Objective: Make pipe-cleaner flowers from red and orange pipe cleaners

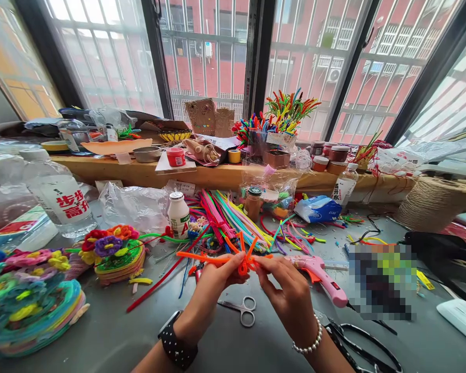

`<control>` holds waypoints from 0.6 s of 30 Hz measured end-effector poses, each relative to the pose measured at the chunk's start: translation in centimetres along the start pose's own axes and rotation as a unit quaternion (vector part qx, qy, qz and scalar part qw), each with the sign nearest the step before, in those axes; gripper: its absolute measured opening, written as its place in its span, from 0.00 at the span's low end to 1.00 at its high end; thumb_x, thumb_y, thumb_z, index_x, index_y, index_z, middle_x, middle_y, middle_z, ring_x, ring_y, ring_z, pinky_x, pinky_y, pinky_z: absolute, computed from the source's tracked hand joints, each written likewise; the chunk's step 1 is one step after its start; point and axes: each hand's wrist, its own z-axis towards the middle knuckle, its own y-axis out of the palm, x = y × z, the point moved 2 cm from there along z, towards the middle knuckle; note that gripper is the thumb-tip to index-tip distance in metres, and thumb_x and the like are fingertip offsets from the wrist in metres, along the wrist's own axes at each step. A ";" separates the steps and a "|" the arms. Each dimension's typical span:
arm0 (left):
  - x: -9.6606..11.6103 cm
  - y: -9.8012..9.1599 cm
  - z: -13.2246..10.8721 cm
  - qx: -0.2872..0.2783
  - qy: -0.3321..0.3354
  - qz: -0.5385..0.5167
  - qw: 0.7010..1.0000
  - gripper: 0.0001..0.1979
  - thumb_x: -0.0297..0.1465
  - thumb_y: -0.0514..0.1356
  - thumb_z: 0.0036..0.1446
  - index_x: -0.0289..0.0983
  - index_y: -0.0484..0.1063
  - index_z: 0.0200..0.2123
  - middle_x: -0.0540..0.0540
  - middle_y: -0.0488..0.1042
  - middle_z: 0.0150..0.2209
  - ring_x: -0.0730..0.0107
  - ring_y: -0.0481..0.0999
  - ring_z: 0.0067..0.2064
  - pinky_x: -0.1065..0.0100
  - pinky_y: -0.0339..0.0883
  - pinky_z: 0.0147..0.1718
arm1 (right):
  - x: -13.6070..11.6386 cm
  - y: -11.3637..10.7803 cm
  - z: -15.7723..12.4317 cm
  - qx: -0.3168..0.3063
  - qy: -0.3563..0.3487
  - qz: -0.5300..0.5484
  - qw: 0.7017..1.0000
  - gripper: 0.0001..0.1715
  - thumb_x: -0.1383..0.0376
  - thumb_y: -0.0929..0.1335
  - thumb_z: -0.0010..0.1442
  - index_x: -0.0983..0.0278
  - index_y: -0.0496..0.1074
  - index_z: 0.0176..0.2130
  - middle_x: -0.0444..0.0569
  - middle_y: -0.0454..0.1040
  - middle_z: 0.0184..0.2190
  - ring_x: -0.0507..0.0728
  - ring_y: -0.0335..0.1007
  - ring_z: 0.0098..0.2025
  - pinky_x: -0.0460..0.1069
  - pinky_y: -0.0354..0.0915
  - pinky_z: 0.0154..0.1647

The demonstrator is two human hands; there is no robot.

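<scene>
Both of my hands meet over the grey desk, pinching a bundle of orange pipe cleaners (244, 259) whose ends splay out like spokes. My left hand (217, 282), with a black watch on the wrist, closes its fingers on the left side of the bundle. My right hand (285, 290), wearing a pearl bracelet, pinches the twisted centre from the right. Small silver scissors (244, 310) lie on the desk just below my hands.
A pink glue gun (322, 277) lies right of my hands, black scissors (367, 349) at the near right. Loose coloured pipe cleaners (233, 220) lie behind, finished flower coasters (116, 254) and woven mats (31, 305) on the left. A water bottle (58, 194), small milk bottle (178, 215), twine spool (435, 202).
</scene>
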 end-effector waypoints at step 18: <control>-0.2 0.1 0.0 -0.038 -0.014 -0.025 0.999 0.11 0.36 0.61 0.41 0.32 0.73 0.24 0.47 0.71 0.23 0.72 0.69 0.27 0.71 0.62 0.29 | -0.3 -0.1 -0.1 -0.033 -0.115 -0.110 0.987 0.17 0.74 0.58 0.56 0.65 0.68 0.44 0.52 0.74 0.29 0.56 0.67 0.31 0.50 0.65 0.31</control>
